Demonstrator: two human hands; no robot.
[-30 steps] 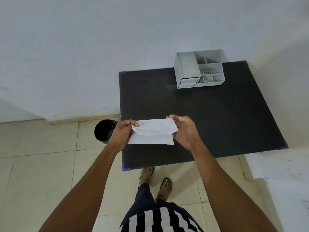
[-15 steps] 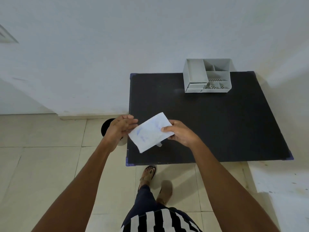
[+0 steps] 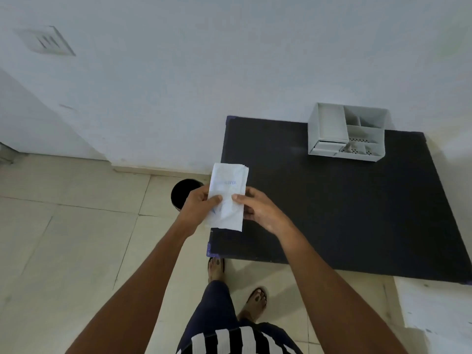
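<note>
Head view: both hands hold a folded white paper (image 3: 228, 196) upright over the near left corner of the black table (image 3: 332, 205). The left hand (image 3: 198, 208) pinches the paper's left edge with thumb on its face, and the right hand (image 3: 258, 210) pinches the right edge the same way; the two thumbs lie close together on the sheet. A grey organizer (image 3: 347, 132) stands at the table's far edge, well apart from the paper. A black bin (image 3: 184, 194) sits on the floor just left of the table.
</note>
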